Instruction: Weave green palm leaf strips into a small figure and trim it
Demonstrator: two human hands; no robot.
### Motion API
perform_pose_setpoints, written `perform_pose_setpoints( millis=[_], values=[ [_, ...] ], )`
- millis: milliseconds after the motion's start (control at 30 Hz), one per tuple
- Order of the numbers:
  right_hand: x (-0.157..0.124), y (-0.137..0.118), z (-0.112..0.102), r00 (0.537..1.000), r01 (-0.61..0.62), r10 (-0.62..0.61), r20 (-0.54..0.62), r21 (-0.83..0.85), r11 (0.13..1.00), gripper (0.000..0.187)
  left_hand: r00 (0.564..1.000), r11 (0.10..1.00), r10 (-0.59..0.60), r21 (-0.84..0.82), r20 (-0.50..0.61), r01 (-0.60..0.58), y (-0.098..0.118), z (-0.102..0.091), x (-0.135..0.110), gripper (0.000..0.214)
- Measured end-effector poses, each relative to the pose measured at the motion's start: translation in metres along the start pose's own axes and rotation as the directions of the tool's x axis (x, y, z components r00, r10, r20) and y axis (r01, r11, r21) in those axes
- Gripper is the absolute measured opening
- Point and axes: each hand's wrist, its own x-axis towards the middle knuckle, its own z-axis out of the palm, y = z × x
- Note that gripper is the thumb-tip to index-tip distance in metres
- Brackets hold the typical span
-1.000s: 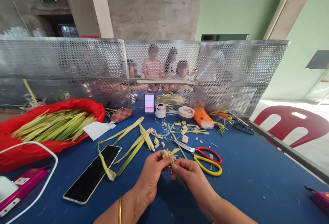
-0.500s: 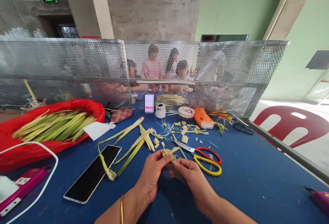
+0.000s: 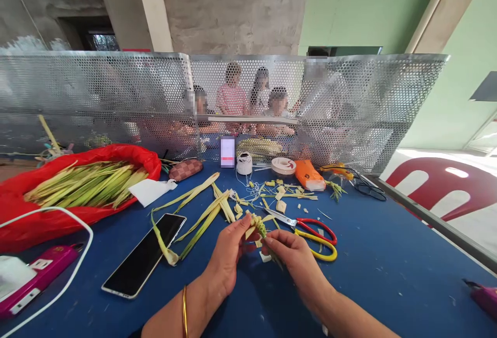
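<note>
Both my hands meet over the blue table (image 3: pixel 388 270) and pinch a small woven piece of palm leaf (image 3: pixel 259 225). My left hand (image 3: pixel 229 255), with a gold bangle on the wrist, grips it from the left with closed fingers. From the right, my right hand (image 3: pixel 293 255) pinches the same piece at its lower end. Just beyond the hands lie scissors (image 3: pixel 314 232) with red and yellow handles. Loose leaf strips (image 3: pixel 204 211) and cut bits (image 3: pixel 279 195) are scattered further back.
A black phone (image 3: pixel 145 255) lies to the left, a red bag of leaves (image 3: pixel 83 185) beyond it. A pink device (image 3: pixel 37 276) with white cable sits at far left. Thread spool (image 3: pixel 244 163), tape roll (image 3: pixel 283 165) and orange pack (image 3: pixel 308 175) stand by a perforated metal screen (image 3: pixel 116 100); people sit behind it.
Both hands have lifted the woven piece slightly away from me and turned it; the view has tilted down a little. Nothing else on the table has moved.
</note>
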Motion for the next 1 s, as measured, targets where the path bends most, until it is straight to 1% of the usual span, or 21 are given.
perform_pose_setpoints(
  millis=[133, 200, 300, 400, 467, 533, 567, 633, 700, 733, 767, 800, 867, 933, 1000],
  values=[
    [0.001, 0.002, 0.001, 1.0, 0.024, -0.023, 0.017, -0.087, 0.996, 0.043, 0.997, 0.992, 0.04, 0.124, -0.06, -0.032, -0.002, -0.002, 0.004, 0.037],
    [0.001, 0.003, 0.001, 0.999, 0.05, -0.048, 0.023, -0.117, 0.992, 0.041, 0.996, 0.988, 0.049, 0.151, -0.07, -0.038, -0.005, -0.004, 0.007, 0.036],
    [0.002, 0.005, 0.001, 0.998, 0.063, -0.06, 0.029, -0.118, 0.991, 0.038, 0.997, 0.99, 0.041, 0.138, -0.07, -0.032, -0.007, -0.005, 0.009, 0.035],
    [0.003, 0.007, 0.0, 0.994, 0.101, -0.096, 0.051, -0.125, 0.987, 0.034, 0.994, 0.989, 0.046, 0.142, -0.099, -0.031, -0.006, -0.004, 0.009, 0.037],
    [0.003, 0.008, -0.001, 0.994, 0.095, -0.085, 0.071, -0.149, 0.984, 0.031, 0.994, 0.99, 0.043, 0.14, -0.101, -0.029, -0.004, -0.004, 0.007, 0.039],
    [0.005, 0.006, -0.004, 0.996, 0.061, -0.052, 0.069, -0.133, 0.989, 0.031, 0.996, 0.994, 0.015, 0.108, -0.083, -0.006, -0.001, -0.003, 0.006, 0.044],
    [0.006, 0.004, -0.007, 0.998, 0.043, -0.037, 0.054, -0.107, 0.993, 0.032, 0.997, 0.996, -0.004, 0.09, -0.075, 0.011, 0.0, -0.003, 0.005, 0.047],
    [0.011, -0.005, -0.016, 0.999, 0.043, -0.044, -0.005, -0.05, 0.998, 0.033, 0.997, 0.996, -0.042, 0.078, -0.07, 0.048, 0.001, -0.002, 0.004, 0.05],
    [0.021, -0.016, -0.032, 0.989, 0.08, -0.082, -0.124, -0.024, 0.997, 0.033, 0.995, 0.99, -0.074, 0.113, -0.065, 0.081, 0.001, -0.002, 0.003, 0.047],
    [0.027, -0.021, -0.042, 0.972, 0.102, -0.104, -0.21, -0.022, 0.995, 0.033, 0.995, 0.986, -0.088, 0.136, -0.053, 0.094, 0.001, -0.002, 0.004, 0.044],
    [0.034, -0.026, -0.054, 0.942, 0.122, -0.119, -0.313, -0.013, 0.992, 0.033, 0.994, 0.982, -0.102, 0.158, -0.037, 0.107, 0.0, -0.002, 0.004, 0.041],
    [0.041, -0.031, -0.068, 0.913, 0.13, -0.126, -0.387, -0.015, 0.991, 0.032, 0.993, 0.977, -0.115, 0.178, -0.018, 0.117, -0.001, -0.002, 0.004, 0.039],
    [0.056, -0.036, -0.098, 0.857, 0.124, -0.122, -0.501, -0.029, 0.992, 0.028, 0.991, 0.97, -0.131, 0.21, 0.017, 0.125, -0.003, -0.003, 0.004, 0.037],
    [0.068, -0.038, -0.128, 0.781, 0.091, -0.105, -0.615, -0.055, 0.994, 0.024, 0.99, 0.965, -0.135, 0.231, 0.036, 0.123, -0.004, -0.003, 0.003, 0.035],
    [0.077, -0.036, -0.153, 0.714, 0.04, -0.088, -0.694, -0.085, 0.996, 0.021, 0.991, 0.965, -0.13, 0.234, 0.04, 0.117, -0.004, -0.002, 0.002, 0.035]
  ],
)
